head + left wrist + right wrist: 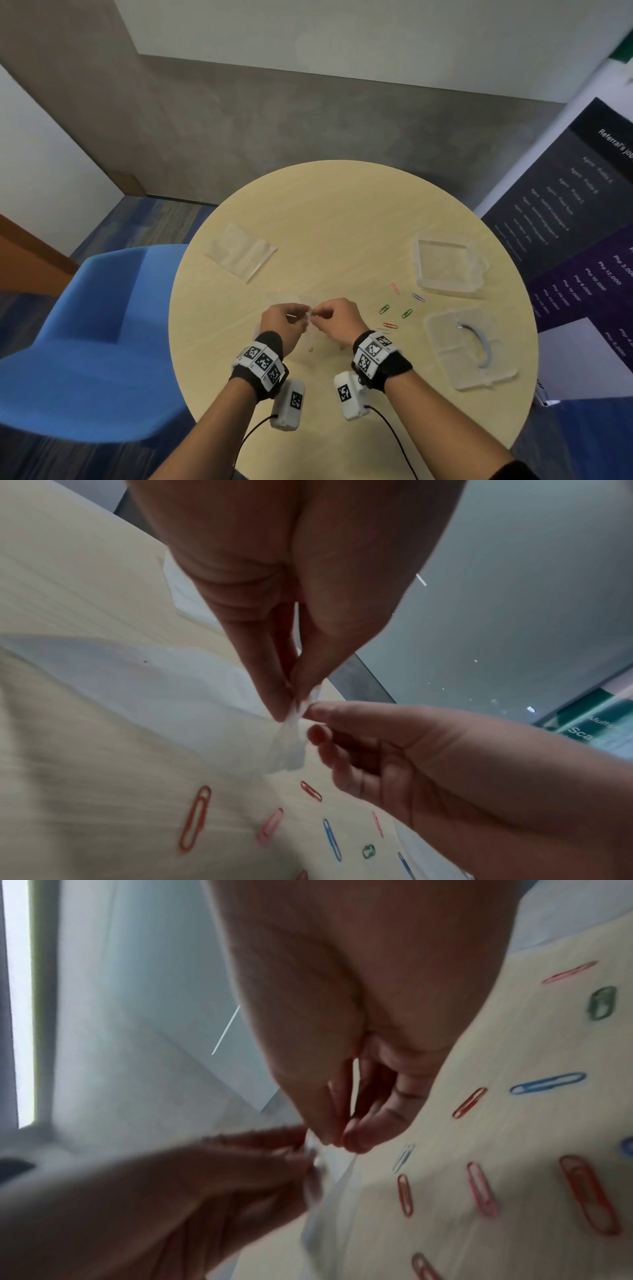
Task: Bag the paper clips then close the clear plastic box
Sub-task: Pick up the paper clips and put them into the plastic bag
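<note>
Bag-opening step. Your left hand (286, 320) and right hand (337, 317) each pinched the mouth of a small clear bag (287, 739), thumbs and fingertips closed on its edge, just above the desk (342, 219). The paper clips (397, 311) lay loose between your hands and the open clear plastic box (448, 262). Next, you would likely need to part the mouth, then pick up clips.

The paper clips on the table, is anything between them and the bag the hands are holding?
Nothing on the table blocks them. The clips lie loose just right of the right hand. The catch is the bag itself: both hands, left too, pinch its top edge, and its mouth doesn't look open yet.
</note>
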`<state>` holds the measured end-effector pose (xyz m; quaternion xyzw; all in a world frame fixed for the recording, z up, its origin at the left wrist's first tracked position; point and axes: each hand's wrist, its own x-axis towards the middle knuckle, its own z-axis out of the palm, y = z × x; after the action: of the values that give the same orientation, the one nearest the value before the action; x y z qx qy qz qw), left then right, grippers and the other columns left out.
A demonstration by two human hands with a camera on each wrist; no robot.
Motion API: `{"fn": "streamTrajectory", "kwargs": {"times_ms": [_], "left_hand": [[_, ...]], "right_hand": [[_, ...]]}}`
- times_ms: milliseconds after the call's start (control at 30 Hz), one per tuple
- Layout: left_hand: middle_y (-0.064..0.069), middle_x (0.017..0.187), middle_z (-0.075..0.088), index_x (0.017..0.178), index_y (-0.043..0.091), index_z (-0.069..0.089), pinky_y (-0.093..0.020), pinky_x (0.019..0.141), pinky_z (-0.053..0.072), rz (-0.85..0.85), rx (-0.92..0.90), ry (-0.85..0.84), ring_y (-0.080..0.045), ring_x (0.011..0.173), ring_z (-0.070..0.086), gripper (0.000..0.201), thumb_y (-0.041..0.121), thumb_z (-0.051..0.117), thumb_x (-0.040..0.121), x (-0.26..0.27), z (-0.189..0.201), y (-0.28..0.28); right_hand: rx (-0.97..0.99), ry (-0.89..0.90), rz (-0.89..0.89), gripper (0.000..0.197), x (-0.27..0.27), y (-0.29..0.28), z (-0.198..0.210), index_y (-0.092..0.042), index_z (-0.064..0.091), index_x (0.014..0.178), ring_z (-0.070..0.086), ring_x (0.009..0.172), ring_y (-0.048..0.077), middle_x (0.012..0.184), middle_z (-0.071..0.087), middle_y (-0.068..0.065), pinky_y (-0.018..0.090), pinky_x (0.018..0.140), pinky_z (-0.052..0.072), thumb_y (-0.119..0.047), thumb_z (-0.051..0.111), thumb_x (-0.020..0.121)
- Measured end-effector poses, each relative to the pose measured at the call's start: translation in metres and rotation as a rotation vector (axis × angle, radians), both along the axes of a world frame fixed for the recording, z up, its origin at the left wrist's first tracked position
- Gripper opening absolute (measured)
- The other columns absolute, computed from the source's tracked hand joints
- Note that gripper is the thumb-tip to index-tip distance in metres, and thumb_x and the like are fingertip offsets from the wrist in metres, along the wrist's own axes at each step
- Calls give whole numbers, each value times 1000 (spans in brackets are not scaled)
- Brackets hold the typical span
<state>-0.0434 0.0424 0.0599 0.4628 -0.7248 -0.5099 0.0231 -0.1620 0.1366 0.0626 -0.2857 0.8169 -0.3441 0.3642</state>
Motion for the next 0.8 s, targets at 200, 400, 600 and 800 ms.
{"fn": "streamTrajectory", "kwargs": {"times_ms": [200, 400, 600, 800], "left_hand": [[-4, 84, 77, 102, 19, 76, -34, 87, 59, 54, 50, 25, -21, 80, 75, 24, 6, 66, 85, 3, 1, -11], [-10, 88, 77, 106, 15, 75, -25, 74, 54, 105, 67, 30, -23, 83, 74, 23, 6, 65, 87, 13, -1, -17], [-10, 89, 77, 106, 16, 75, -29, 80, 57, 107, 79, 7, -22, 83, 74, 24, 6, 65, 86, 18, -1, -15], [-6, 86, 76, 106, 16, 75, -23, 72, 53, 115, 91, 16, -18, 77, 73, 22, 9, 65, 87, 19, -2, -7]], "right_hand": [[8, 230, -177, 23, -79, 35, -11, -13, 71, 107, 62, 98, 16, 112, 69, 7, 23, 85, 49, -6, 62, 88], [300, 499, 48, 45, -128, 69, -47, -8, 47, 137, 43, 130, 32, 143, 45, 16, 41, 109, 37, -7, 49, 92], [529, 623, 190, 62, -109, 67, -59, -8, 24, 148, 22, 142, 39, 160, 15, 10, 46, 112, 34, -3, 46, 90], [427, 587, 289, 72, -58, 87, -63, -5, 10, 152, 5, 148, 35, 162, 4, 11, 38, 121, 14, 10, 33, 86]]}}
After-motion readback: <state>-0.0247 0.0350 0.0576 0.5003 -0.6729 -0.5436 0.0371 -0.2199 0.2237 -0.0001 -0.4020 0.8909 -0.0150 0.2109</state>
